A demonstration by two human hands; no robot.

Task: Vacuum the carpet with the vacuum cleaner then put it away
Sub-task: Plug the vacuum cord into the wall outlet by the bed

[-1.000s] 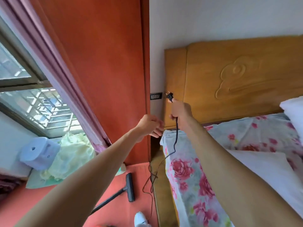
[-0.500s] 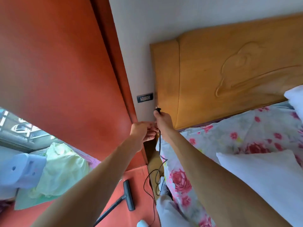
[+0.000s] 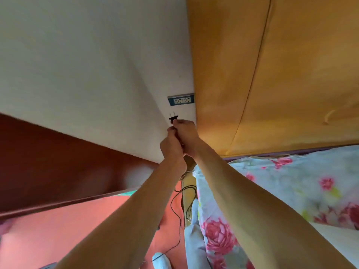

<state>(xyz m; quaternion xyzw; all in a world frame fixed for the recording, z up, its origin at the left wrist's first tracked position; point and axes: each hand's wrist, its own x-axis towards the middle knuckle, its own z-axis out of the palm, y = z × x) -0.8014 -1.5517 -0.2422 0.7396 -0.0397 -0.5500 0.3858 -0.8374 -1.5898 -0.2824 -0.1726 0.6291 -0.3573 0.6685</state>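
We are in a home bedroom. A bed [image 3: 291, 191] with a rose-printed cover fills the view from 3 to 5 o'clock, backed by a tall carved wooden headboard [image 3: 272, 74] at 1 o'clock. A wall socket [image 3: 181, 100] sits at 12 o'clock on the plain wall [image 3: 87, 65], and red carpet [image 3: 87, 230] spreads at 7 o'clock.

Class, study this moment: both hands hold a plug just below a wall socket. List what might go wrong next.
1. The fingers grip close behind the plug prongs, so they might touch metal as it enters the socket.
2. The cord trails loosely across the floor beside the bed, where a foot could catch it.
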